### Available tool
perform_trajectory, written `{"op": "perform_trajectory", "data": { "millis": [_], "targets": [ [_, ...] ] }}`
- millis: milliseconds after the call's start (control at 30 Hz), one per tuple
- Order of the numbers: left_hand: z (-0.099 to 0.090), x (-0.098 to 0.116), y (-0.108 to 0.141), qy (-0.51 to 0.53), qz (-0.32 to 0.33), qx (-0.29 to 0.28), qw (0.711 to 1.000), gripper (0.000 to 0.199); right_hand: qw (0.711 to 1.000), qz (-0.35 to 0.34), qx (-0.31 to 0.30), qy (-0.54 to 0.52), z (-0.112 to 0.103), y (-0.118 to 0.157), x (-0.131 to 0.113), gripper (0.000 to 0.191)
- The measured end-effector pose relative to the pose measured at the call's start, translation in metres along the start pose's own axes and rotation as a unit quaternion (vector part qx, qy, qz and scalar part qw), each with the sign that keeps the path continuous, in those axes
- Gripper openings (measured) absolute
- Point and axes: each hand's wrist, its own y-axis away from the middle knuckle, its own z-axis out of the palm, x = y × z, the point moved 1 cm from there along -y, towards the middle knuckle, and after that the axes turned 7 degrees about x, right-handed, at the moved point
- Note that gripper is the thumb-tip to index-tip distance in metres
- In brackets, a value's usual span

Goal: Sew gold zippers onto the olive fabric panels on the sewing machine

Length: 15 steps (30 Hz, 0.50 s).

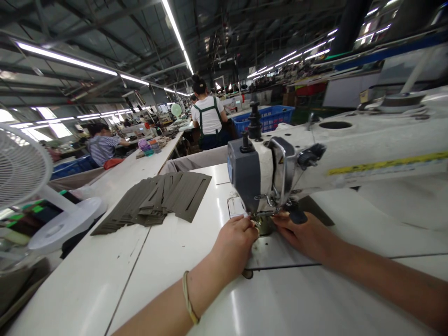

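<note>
A sewing machine (259, 177) with a grey and white head stands on a white table. My left hand (238, 242) is at the left of the needle area, its fingers bent and pressed together; what they hold, if anything, is hidden. On the other side of the needle, my right hand (304, 233) reaches under the machine head with its fingers close together at the edge of a small olive-grey piece (266, 226). Another grey-brown piece (317, 210) lies behind the right hand. Overlapping flat grey-brown pieces (157, 198) are spread on the table to the left.
A white fan (75, 224) stands at the far left. Behind the machine is a blue basket (262, 119). Two people, one in a white shirt (210, 116) and one in a striped shirt (101, 148), work farther back. A long table (147, 163) extends there.
</note>
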Motion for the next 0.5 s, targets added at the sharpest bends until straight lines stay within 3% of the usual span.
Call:
{"op": "perform_trajectory", "data": {
  "millis": [267, 500],
  "targets": [
    [0.0021, -0.003, -0.0014, -0.006, 0.004, -0.014, 1.0, 0.008, 1.0, -0.001, -0.005, 0.005, 0.0059, 0.0021, 0.0065, 0.026],
    [0.0077, -0.0027, 0.0004, -0.002, -0.018, 0.019, 1.0, 0.009, 1.0, 0.005, -0.008, 0.018, 0.0103, 0.0018, 0.0046, 0.024]
  ]
}}
